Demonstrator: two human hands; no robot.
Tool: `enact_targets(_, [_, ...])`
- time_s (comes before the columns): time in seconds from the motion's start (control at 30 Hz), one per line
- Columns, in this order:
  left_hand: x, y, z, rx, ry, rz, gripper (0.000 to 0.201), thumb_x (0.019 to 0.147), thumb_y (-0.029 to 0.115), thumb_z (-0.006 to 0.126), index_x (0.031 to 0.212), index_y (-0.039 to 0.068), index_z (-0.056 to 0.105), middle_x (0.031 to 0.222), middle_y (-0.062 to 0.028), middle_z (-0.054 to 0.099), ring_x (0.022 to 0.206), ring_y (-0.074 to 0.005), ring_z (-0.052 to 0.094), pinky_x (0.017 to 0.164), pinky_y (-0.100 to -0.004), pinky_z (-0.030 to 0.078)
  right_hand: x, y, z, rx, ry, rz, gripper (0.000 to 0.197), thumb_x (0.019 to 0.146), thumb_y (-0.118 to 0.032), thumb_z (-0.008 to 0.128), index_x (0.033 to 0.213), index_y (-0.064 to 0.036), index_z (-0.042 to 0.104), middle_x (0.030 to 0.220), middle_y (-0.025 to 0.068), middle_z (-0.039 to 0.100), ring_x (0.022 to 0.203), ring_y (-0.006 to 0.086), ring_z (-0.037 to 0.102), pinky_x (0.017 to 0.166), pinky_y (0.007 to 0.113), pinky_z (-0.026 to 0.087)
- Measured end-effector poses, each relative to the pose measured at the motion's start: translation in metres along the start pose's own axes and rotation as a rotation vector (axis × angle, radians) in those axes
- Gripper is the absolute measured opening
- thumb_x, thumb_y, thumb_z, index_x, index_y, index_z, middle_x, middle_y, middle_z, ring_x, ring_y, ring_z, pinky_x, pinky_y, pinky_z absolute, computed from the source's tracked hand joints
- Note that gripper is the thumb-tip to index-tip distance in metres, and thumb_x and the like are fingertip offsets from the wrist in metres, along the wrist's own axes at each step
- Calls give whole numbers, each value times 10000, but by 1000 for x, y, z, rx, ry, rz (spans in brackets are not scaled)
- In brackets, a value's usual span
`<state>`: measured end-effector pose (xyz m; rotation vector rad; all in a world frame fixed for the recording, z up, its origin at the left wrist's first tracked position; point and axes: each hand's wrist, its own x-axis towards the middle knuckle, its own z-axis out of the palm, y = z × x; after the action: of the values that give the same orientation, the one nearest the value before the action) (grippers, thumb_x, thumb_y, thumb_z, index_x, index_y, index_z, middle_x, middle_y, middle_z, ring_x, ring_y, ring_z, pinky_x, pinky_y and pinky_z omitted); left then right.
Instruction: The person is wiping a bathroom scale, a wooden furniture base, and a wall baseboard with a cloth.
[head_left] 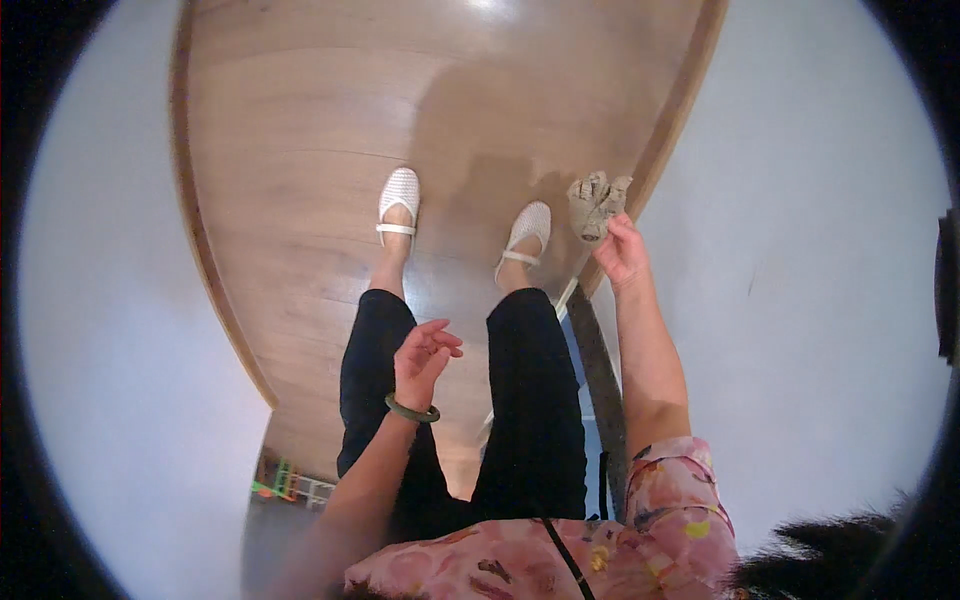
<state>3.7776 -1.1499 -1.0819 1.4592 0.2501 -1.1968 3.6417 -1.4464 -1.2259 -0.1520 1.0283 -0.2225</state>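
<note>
Out at the right, near the wall, my right hand (623, 250) pinches the lower edge of a crumpled greyish-beige cloth glove (597, 207). Its finger-like ends point away from me, and dark creases or marks show on it. Closer to my body, my left hand (424, 360) hangs in front of my legs with nothing in it. The fingers there are loosely bent and apart, pointing right. A dark green bangle (410, 409) circles that wrist.
I stand on a wood-look floor (300, 120) between a white wall (110, 250) at left and another white wall (790, 200) at right, both with brown skirting. A dark threshold strip (597, 375) lies beside my right leg. Colourful items (287, 482) sit at lower left.
</note>
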Motion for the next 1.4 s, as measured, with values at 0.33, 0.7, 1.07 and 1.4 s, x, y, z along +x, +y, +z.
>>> enact_targets(0.33, [-94,-65,36,-273,213,205,319,837,-33,539,1152,-10,489,908,-77,601,829,-143,583,772,-295,489,-41,-11,138,-322,-410,79,486,826,-46,482,1304,-60,393,1279,92,481,1149,240,485,952,380,410])
enact_targets(0.7, [-79,-113,86,-416,500,397,293,875,57,517,1163,1,505,914,-110,610,806,-177,592,764,-315,498,-20,-3,154,-747,-479,383,402,845,-86,470,1247,-75,460,1183,68,551,1082,202,528,908,369,446])
enact_targets(1.07, [-83,-203,164,-453,665,511,305,857,11,514,1161,-9,508,938,-81,591,861,-167,573,757,-313,501,116,-153,71,-931,-124,-150,286,882,-115,386,1138,-71,507,1079,91,581,984,228,573,808,407,498])
enact_targets(1.4, [-196,-400,263,-184,1011,669,345,837,-5,511,1181,-34,486,921,-66,574,845,-160,555,765,-297,472,93,-297,38,-1063,-99,-1065,261,822,-95,507,1068,-19,548,948,97,611,828,202,594,687,318,479])
